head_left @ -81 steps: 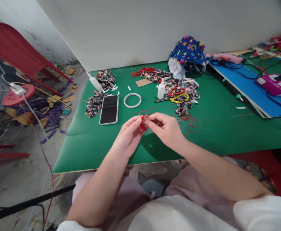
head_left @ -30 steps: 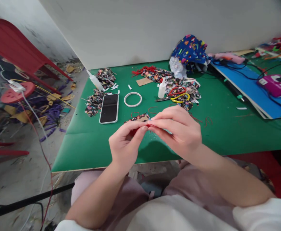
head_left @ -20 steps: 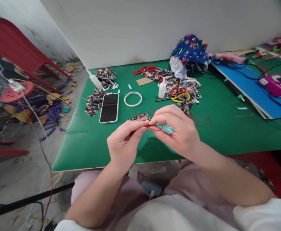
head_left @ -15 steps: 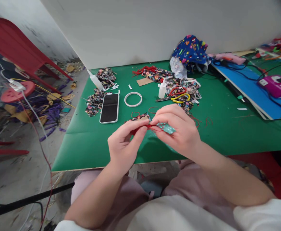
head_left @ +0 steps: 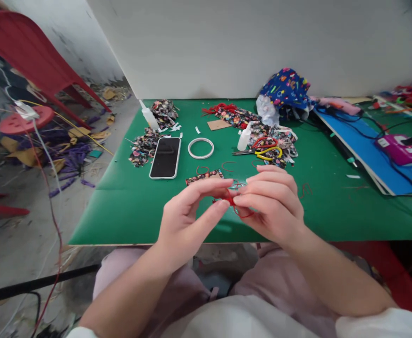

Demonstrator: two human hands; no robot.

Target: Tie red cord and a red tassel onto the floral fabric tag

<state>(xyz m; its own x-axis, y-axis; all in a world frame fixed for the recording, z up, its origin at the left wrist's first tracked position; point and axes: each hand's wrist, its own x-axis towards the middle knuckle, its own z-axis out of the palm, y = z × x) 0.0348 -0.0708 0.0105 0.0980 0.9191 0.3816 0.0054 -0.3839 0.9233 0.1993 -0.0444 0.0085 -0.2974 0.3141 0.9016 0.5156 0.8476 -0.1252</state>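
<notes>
Our left hand (head_left: 182, 223) and right hand (head_left: 276, 206) have shifted nearer, together pinching red cord (head_left: 229, 199) over the counter (head_left: 121, 213), right of the phone (head_left: 165, 158).

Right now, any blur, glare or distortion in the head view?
Head view: red thread looks soft, its fine detail unreadable; phone screen carries a faint reflection; frame's top-right corner darkens; red chair at left looks slanted, probably wide-angle distortion.

Left hand (head_left: 184, 220): thumb and forefinger spread wider; red bundle (head_left: 230, 199), probably thread, now more exposed.
</notes>
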